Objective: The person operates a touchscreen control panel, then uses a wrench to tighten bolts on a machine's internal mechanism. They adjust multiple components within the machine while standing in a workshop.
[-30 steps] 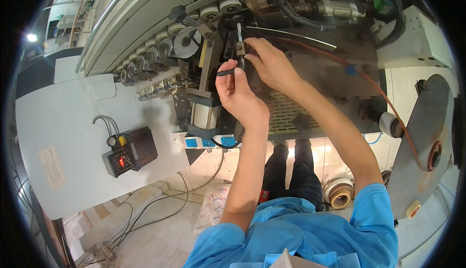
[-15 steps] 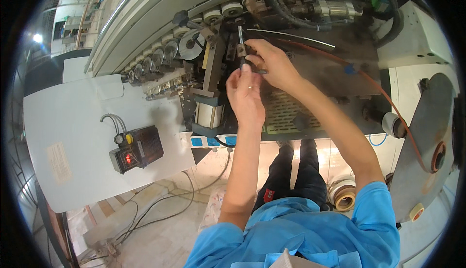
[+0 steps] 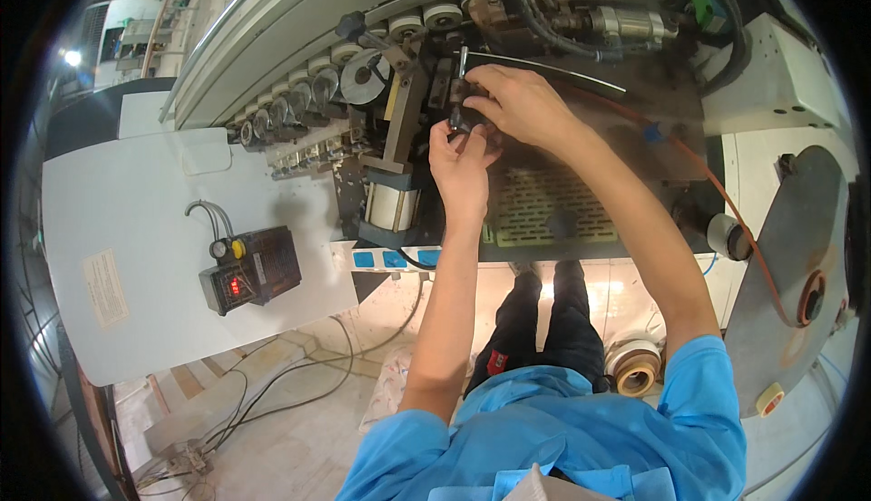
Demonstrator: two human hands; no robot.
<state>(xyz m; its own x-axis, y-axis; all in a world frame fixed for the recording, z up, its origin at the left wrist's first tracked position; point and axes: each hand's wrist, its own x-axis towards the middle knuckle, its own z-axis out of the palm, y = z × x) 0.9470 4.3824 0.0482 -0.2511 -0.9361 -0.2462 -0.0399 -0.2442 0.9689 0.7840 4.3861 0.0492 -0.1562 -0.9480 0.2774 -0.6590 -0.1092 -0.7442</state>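
Fingers of the left hand (image 3: 461, 173) are clamped on a small dark part (image 3: 458, 122) near the short metal rod (image 3: 464, 59), far on the worktop (image 3: 626, 152). Whether the right hand (image 3: 526, 109) grips cannot be told; both are presumably placed for steadiness.

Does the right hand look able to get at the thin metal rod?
Probably yes: the thin metal rod lies just beyond the right hand, with nothing visible between them, though that hand is occupied at a metal fitting.

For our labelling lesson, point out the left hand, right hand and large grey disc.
Left hand (image 3: 461, 171), head view: its middle.
Right hand (image 3: 528, 107), head view: its back.
Large grey disc (image 3: 791, 243), head view: flat face.
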